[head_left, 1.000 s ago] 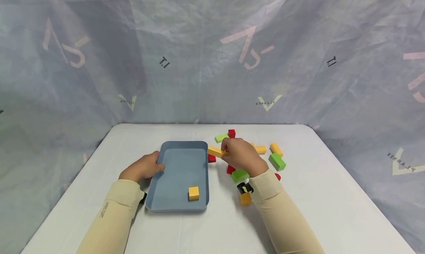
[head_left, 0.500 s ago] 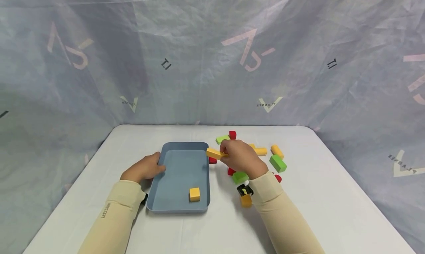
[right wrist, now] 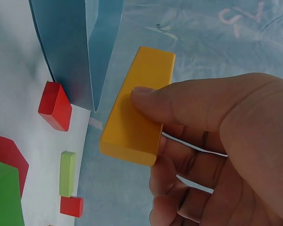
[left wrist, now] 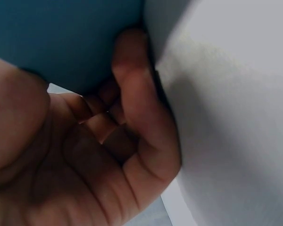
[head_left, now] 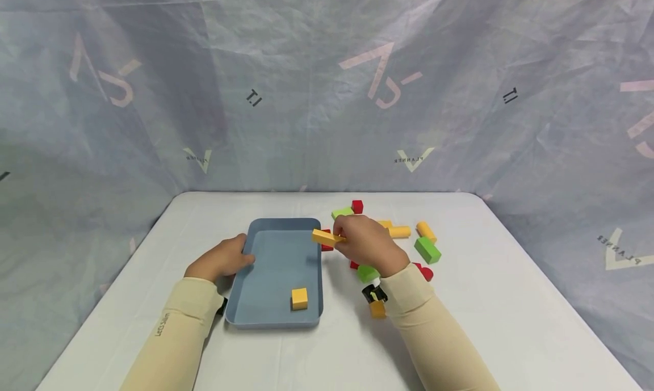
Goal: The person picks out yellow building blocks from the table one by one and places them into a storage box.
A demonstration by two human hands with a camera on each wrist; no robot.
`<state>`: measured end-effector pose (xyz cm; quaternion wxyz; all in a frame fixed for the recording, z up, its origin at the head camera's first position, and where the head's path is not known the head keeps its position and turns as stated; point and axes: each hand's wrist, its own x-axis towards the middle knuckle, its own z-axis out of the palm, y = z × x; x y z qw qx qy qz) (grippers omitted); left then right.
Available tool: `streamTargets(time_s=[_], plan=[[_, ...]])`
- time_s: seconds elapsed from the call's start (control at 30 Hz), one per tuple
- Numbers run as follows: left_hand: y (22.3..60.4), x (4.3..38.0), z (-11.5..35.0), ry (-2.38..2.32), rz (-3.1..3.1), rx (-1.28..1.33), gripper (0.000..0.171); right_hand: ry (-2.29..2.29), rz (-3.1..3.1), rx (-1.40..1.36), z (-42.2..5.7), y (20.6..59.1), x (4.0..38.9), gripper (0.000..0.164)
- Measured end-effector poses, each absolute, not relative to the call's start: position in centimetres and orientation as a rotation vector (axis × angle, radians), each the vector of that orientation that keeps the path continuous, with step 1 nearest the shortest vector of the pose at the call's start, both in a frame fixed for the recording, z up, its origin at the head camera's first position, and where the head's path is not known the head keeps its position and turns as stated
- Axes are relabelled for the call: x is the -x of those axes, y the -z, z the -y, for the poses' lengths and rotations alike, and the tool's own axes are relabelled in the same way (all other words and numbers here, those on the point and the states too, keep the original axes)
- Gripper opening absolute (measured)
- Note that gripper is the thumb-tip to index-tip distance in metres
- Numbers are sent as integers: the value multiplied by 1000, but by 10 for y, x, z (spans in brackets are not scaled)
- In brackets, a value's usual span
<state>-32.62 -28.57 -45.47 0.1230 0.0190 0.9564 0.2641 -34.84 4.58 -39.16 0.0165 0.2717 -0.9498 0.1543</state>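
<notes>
A blue-grey tray [head_left: 276,326] stands on the white table, with a yellow cube [head_left: 299,299] in its near right corner. My left hand [head_left: 219,259] grips the tray's left wall, thumb over the rim; the left wrist view shows curled fingers [left wrist: 141,99] against its outer side. In my right hand [head_left: 367,240] a yellow rectangular block [right wrist: 139,106] is pinched between thumb and fingers. Its far end overlaps the tray's right rim in the head view. A red block [right wrist: 55,106] lies beside the tray's right wall, partly behind the held block in the head view.
Right of the tray lie more blocks: a light green one [head_left: 342,213], a red cube [head_left: 357,206], yellow cylinders [head_left: 426,231], a green block [head_left: 427,249] and a red piece [head_left: 426,273]. An orange block [head_left: 377,309] sits near my right cuff. A grey cloth [head_left: 306,96] hangs behind the table.
My right hand has shifted slightly left with the yellow block, bringing the block's end over the tray's right rim. My left hand keeps its grip on the tray.
</notes>
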Motion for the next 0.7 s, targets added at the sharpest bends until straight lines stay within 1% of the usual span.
streamTargets(time_s=[0.4,0.7], plan=[[451,323,284,-792,-2786,-59,61,-430,2917,-900,-42,392,347,22],[452,322,285,-809,-2780,-61,57,-431,2890,-959,-38,390,343,24]])
